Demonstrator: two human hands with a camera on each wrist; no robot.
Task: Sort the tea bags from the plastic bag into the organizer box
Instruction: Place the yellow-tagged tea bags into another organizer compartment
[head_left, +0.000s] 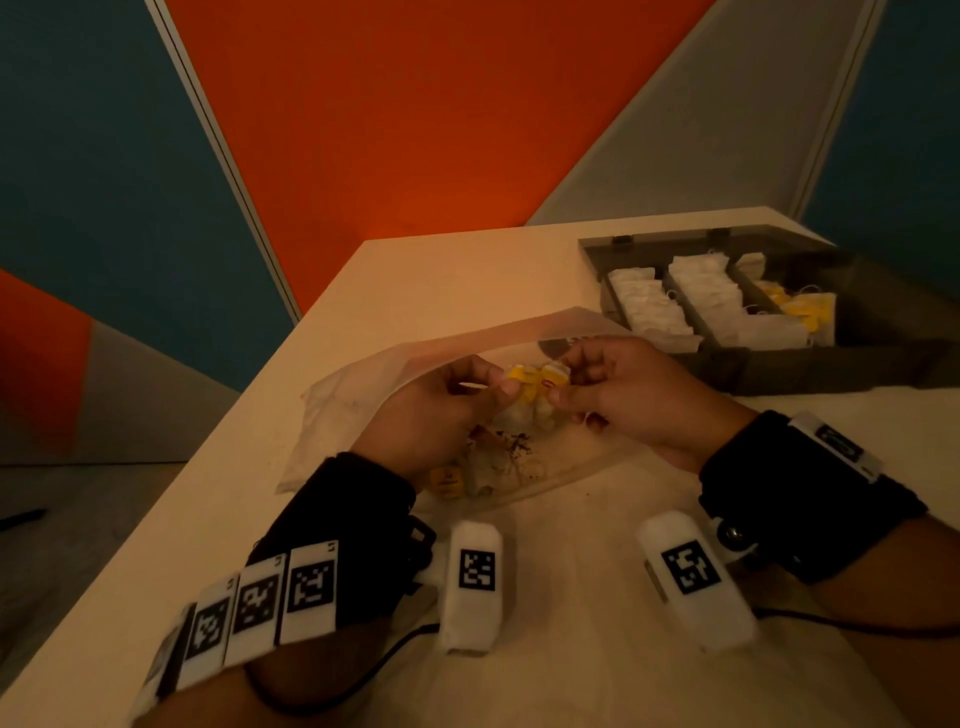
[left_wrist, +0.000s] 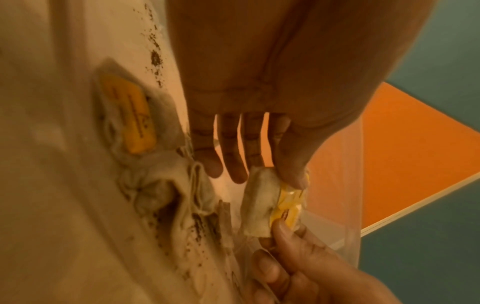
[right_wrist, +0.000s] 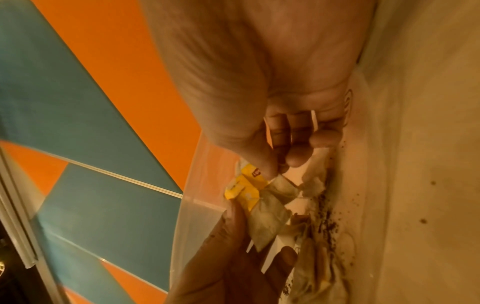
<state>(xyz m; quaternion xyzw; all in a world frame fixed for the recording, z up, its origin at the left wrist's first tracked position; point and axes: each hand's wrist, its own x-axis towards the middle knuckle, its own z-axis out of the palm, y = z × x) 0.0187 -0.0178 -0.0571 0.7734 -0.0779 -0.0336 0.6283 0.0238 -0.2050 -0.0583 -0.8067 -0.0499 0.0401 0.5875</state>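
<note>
A clear plastic bag (head_left: 363, 395) lies open on the table, with both hands inside its mouth. Between them hangs a small clump of tea bags with yellow tags (head_left: 535, 379). My left hand (head_left: 506, 387) pinches the paper pouch (left_wrist: 259, 199) with thumb and forefinger. My right hand (head_left: 561, 389) pinches the yellow tag (right_wrist: 246, 185) from the other side. More crumpled tea bags (head_left: 493, 467) and spilled tea grains (head_left: 519, 441) lie lower in the bag. The dark grey organizer box (head_left: 727, 364) stands open at the back right. Its compartments hold rows of white tea bags and some yellow-tagged ones.
The white table (head_left: 571, 675) ends in a diagonal left edge, with floor beyond it. Orange, teal and grey wall panels rise behind. The box lid (head_left: 675, 239) lies flat behind the box. Another yellow-tagged tea bag (left_wrist: 130, 115) lies inside the plastic bag near my left wrist.
</note>
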